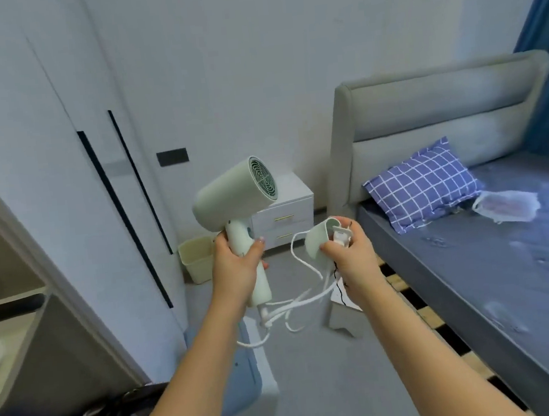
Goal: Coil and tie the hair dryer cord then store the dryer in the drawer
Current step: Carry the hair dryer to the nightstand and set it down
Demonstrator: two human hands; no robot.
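Note:
A pale green hair dryer (231, 195) is held upright in mid-air, its grille facing right and away. My left hand (238, 261) grips its handle. My right hand (348, 254) holds a pale green nozzle piece (318, 242) together with the white plug (341, 235) and a thin black tie. The white cord (302, 300) hangs in loose loops from the handle's base up to the plug. A white bedside cabinet (286, 210) with two gold-handled drawers, both closed, stands behind the dryer.
A grey bed (505, 252) with a blue checked pillow (421, 183) fills the right side, its wooden slats showing at the edge. A cream waste bin (197, 258) stands by the white wardrobe (60, 161). A white appliance (249, 378) stands on the floor below my arms.

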